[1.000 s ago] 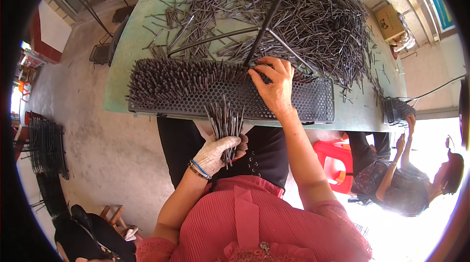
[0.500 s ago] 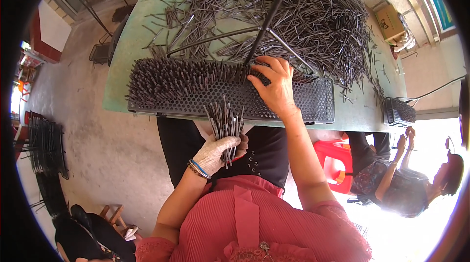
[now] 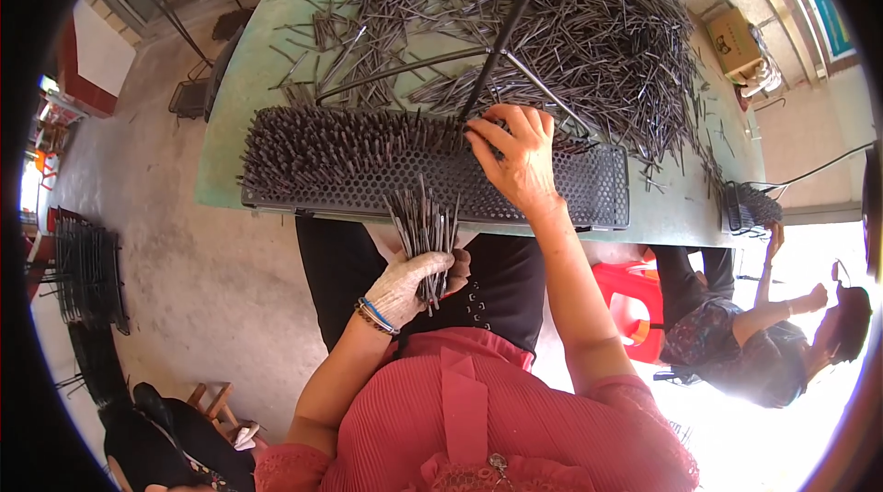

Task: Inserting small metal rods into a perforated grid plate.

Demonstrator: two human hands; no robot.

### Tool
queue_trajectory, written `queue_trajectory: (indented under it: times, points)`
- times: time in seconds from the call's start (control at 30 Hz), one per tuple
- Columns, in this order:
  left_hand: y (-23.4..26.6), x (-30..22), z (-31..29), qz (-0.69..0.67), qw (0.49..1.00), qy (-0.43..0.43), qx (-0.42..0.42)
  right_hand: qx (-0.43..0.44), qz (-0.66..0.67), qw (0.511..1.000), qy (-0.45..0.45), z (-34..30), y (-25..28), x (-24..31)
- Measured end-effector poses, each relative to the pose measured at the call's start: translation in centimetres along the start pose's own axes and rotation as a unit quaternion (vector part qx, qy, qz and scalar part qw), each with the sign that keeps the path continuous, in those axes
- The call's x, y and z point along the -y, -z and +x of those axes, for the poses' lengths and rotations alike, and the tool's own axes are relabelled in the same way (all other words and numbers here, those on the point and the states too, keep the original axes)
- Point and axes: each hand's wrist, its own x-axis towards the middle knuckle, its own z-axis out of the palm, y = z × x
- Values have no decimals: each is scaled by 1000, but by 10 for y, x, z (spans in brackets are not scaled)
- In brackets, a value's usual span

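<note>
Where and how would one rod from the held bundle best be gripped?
Probably pinched by its upper end, coming from the tray side: the bundle's upper ends fan out exposed, while the gloved left hand wraps its lower part.

L hand (image 3: 403, 294) part-hid behind rod bundle (image 3: 427, 233), R hand (image 3: 517, 161) grip too sm. to tell, blk pole (image 3: 509, 32) cropped @ top

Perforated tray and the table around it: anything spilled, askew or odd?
Dark loose rods lie crisscrossed in a heap behind the perforated tray, with strays on the green table to the right: untidy beside the upright rods packed at the tray's left. No damage stands out.
</note>
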Motion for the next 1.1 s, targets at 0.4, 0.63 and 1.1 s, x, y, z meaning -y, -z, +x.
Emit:
queue_trajectory:
  times: [0.4, 0.63, 1.1]
  points:
    - [-6, 3, -1, 2, 1000, 5, -22, -46, 13, 998, -32, -1, -1, 8]
    - [-1, 5, 1, 8, 1000, 0, 2, 189, 235, 897, -324, -47, 27, 48]
    - [-19, 4, 6, 18, 1000, 2, -4, -90, 346, 865, -353, -26, 30, 23]
